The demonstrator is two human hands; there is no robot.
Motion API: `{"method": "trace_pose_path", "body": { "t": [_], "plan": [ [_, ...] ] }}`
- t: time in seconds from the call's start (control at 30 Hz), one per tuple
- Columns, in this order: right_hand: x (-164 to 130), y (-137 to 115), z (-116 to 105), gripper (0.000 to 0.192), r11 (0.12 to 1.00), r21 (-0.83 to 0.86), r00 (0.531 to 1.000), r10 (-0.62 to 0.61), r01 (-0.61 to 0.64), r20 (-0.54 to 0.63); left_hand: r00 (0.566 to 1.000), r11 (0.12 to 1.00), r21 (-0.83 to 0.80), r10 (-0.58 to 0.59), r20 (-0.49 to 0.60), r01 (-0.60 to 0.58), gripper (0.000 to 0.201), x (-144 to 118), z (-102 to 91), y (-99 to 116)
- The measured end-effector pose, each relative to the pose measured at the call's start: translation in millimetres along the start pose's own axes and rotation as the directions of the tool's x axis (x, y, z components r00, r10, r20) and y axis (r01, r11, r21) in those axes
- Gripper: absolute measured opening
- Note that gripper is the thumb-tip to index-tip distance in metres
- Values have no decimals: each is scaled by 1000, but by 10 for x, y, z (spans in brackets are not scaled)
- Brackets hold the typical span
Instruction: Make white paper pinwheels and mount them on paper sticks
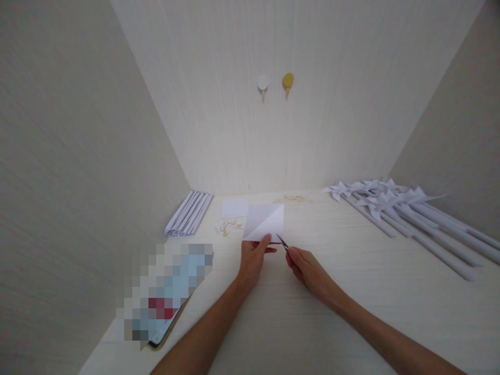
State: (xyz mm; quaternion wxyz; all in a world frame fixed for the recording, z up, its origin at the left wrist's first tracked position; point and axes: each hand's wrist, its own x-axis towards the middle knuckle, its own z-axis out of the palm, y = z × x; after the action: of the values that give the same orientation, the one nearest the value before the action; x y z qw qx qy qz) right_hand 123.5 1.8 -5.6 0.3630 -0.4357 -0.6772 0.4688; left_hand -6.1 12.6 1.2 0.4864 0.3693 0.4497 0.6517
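Observation:
My left hand (253, 258) grips a square sheet of white paper (265, 219) by its near edge, the thumb on top and fingers beneath. A diagonal crease crosses the sheet, one half looking lighter than the other. In my right hand (303, 265) is a small pair of scissors (283, 242), dark and pointed, with the handles hidden by my fingers. Its tip is at the sheet's near right corner; I cannot tell whether it touches the paper. Just behind and left of the sheet lies a stack of white paper squares (233, 208).
Rolled white paper sticks (189, 212) lie at the left wall. Several paper pinwheels (385, 200) on paper sticks lie at the right. Small pins (228, 227) and another scatter of small pieces (292, 198) lie behind. A phone (175, 291), pixelated, rests at front left. Two hooks (288, 80) are on the wall.

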Motion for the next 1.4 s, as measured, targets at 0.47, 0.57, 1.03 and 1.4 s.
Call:
{"method": "trace_pose_path", "body": {
  "t": [0.47, 0.57, 1.03, 1.4],
  "plan": [
    [2, -7, 9, 38, 998, -53, 1000, -26, 25, -16, 1000, 1000, -19, -6, -2, 6, 26, 3, -9, -5],
    [1, -24, 8, 38, 998, -61, 1000, -28, 27, -13, 1000, 1000, -23, -2, -3, 2, 26, 4, -9, -8],
    [7, -33, 1, 38, 993, -113, 999, -43, 40, -24, 1000, 1000, -13, -8, 7, 8, 25, -6, -1, 3],
    [-16, -80, 9, 37, 990, -138, 998, -42, 35, -49, 1000, 999, -34, -18, 20, 19, 32, -17, 0, -2]
  ]
}}
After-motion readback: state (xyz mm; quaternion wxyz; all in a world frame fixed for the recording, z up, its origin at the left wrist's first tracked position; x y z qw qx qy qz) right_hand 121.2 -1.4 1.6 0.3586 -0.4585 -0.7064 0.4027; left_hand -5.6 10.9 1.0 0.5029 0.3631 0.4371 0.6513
